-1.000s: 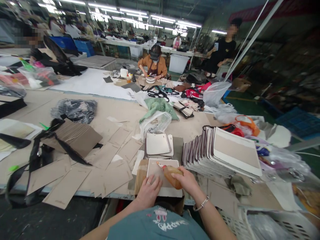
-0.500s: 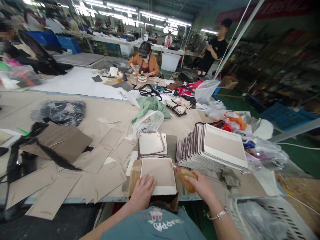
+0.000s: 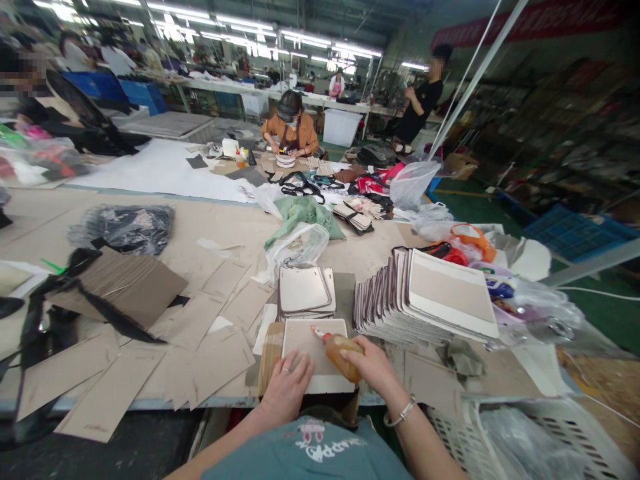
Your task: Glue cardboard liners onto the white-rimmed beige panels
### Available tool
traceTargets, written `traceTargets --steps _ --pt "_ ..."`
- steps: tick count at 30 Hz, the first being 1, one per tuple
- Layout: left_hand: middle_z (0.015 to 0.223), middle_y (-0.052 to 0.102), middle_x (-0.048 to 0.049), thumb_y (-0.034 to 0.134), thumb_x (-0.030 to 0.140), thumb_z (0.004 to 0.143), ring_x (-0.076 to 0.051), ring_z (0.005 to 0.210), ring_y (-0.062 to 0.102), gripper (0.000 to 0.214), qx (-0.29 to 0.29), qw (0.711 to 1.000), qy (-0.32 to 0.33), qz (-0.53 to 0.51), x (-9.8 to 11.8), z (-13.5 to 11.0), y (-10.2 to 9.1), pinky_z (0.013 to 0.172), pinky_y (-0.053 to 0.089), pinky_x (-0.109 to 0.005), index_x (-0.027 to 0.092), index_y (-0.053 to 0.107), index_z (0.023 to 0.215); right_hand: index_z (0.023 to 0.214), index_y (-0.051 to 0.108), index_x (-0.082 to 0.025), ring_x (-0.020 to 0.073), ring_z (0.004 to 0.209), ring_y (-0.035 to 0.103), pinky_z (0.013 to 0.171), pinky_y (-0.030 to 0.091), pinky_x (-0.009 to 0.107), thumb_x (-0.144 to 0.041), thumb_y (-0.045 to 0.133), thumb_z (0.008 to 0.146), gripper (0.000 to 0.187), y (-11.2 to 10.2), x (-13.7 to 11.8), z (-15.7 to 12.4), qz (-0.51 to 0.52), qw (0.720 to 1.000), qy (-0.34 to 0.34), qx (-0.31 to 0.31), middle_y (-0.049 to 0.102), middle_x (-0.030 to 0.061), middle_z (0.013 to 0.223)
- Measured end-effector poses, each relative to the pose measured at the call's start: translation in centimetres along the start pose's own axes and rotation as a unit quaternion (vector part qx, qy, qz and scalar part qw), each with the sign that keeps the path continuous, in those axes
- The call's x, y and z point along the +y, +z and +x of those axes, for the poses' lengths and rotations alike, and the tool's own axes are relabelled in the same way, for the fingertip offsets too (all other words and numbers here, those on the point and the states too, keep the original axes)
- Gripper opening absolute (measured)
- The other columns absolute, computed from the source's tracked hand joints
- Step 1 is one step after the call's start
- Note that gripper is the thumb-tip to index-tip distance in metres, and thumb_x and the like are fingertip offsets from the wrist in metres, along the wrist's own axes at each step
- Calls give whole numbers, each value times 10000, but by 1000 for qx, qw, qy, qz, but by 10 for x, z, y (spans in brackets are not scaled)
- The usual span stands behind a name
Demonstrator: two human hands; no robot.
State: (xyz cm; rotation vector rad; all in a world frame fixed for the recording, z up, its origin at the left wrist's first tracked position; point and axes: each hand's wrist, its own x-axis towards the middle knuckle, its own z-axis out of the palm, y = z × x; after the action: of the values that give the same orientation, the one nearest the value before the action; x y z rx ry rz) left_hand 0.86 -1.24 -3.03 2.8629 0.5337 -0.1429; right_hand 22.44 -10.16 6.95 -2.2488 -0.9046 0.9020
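Observation:
My right hand is wrapped round a squeeze bottle of amber liquid, tilted with its red and white nozzle pointing left. The tip is over the upper part of a beige panel with a pale border; whether it touches cannot be made out. My left hand lies flat on the panel's left side, fingers stretched out and a ring on one. Beneath the panel is a box-like support with brown tape on its left. Just behind stands a short stack of similar pale panels.
A tall, leaning stack of panels stands to the right. Loose beige cardboard pieces and a strapped brown bundle lie left. A white plastic basket is at lower right. Across the table, a co-worker sits working.
My right hand has moved left with the bottle, taking the nozzle from the panel's right edge to over its upper middle. My left hand stays on the panel.

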Motion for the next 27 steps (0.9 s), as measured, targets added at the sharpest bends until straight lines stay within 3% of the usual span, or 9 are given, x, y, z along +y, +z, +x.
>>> traceTargets --steps 5,9,14,21,27 --pt "1440 371 -80 391 279 857 -331 1295 288 568 18 1000 -6 21 1 0 -6 1023 286 -473 221 297 1414 778 569 -204 160 676 539 603 351 242 -340 586 710 152 29 -19 7 7 999 -26 -23 606 -22 691" --pt "1451 351 -69 426 310 848 -317 1309 272 589 17 1000 -2 26 1 0 -9 1036 279 -455 239 289 1417 786 565 -217 157 665 536 596 341 239 -325 591 706 137 36 -24 9 -1 999 -34 -27 596 -28 677" --pt "1441 372 -68 421 245 831 -309 1311 269 590 2 999 -18 28 3 0 -4 1033 267 -476 243 300 1409 824 567 -233 184 699 550 633 350 261 -355 571 726 156 16 -12 2 -26 999 -21 -6 613 -12 713" --pt "1461 340 -68 456 268 804 -318 1331 226 624 -22 999 -19 23 4 0 -5 1048 238 -485 228 296 1406 911 545 -261 220 758 575 672 365 296 -440 515 772 228 -28 28 -14 -96 994 46 29 633 8 795" --pt "1466 335 -52 430 259 814 -323 1326 234 602 -14 1000 -17 15 3 0 -5 1050 234 -491 231 310 1403 905 548 -260 228 771 578 682 370 303 -442 522 770 228 -33 33 -16 -106 992 59 40 636 16 798"
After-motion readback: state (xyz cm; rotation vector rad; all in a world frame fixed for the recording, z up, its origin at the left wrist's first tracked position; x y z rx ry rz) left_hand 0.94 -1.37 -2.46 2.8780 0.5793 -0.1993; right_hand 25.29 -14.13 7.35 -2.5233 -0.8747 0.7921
